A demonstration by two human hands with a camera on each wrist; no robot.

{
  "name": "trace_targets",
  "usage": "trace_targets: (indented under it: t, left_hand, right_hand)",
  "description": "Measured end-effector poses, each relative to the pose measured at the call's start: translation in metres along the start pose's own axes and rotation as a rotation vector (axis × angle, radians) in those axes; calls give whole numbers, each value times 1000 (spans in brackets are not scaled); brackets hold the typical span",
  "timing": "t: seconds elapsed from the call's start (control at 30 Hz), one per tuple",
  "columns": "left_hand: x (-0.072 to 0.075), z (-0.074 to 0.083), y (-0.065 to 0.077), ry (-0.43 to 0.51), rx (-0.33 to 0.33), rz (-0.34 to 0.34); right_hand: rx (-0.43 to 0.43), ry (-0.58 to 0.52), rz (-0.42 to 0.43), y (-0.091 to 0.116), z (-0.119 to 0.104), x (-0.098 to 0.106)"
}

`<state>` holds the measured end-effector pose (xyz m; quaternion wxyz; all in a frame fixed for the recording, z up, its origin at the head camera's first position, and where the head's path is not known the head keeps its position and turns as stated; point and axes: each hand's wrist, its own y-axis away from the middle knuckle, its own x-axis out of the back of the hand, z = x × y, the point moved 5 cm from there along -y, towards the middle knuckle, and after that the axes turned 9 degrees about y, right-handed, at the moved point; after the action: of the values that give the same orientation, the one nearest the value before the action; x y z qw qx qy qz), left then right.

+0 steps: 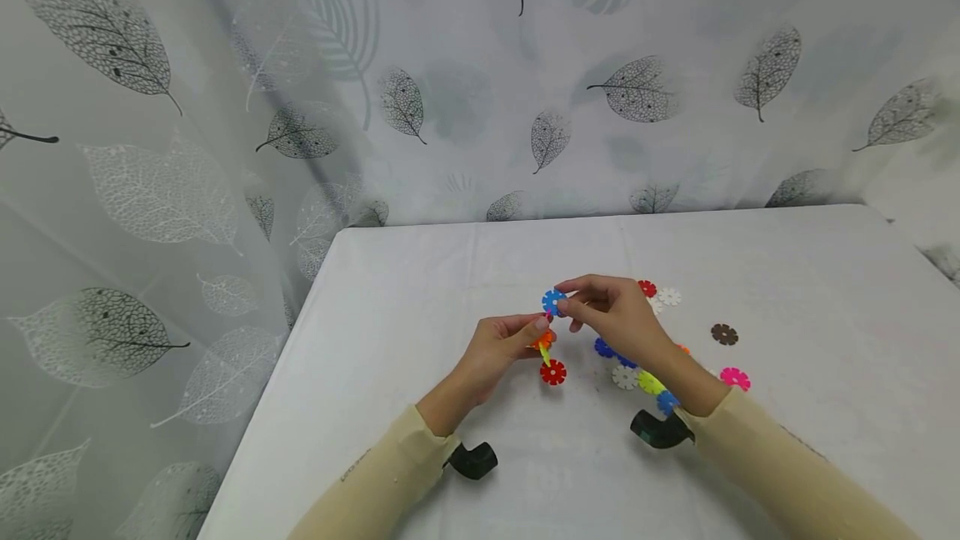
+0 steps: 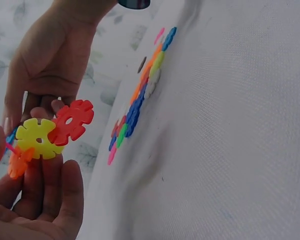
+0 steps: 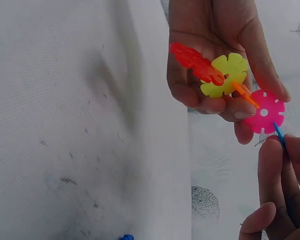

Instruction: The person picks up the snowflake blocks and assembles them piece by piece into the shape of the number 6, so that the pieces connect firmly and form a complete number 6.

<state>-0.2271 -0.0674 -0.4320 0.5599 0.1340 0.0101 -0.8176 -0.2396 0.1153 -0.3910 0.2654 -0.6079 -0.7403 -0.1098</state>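
Observation:
My left hand (image 1: 491,352) holds a short chain of notched plastic discs above the table. In the right wrist view the chain runs from a red disc (image 3: 196,62) through a yellow disc (image 3: 225,75) and an orange disc (image 3: 245,94) to a pink disc (image 3: 265,111), which the left thumb and fingers pinch. My right hand (image 1: 618,315) pinches a blue disc (image 1: 553,302) between thumb and fingertips. Its edge meets the rim of the pink disc, the two standing crosswise. The red disc hangs at the chain's lower end.
Loose discs lie on the white table (image 1: 420,290) under and around the right forearm, among them a brown disc (image 1: 724,334), a pink disc (image 1: 735,378) and a white disc (image 1: 625,377). A leaf-patterned curtain (image 1: 465,107) hangs behind the table.

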Motion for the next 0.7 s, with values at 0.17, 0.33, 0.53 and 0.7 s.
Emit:
trace_targets:
  t: [0.17,0.33,0.53,0.7]
  left_hand:
    - [0,1,-1,1,-19,16]
    - [1,-1,-2,-2,-31,34]
    - [-1,-2,-1,-3,-37,42]
    - [-1,-1,-2,-25,-35,29]
  right_hand:
    - [24,47,31,1,0,-1]
    - [39,57,40,2,1,-2]
    - [42,40,22,4,0,-4]
    - [46,37,31,6,0,-3]
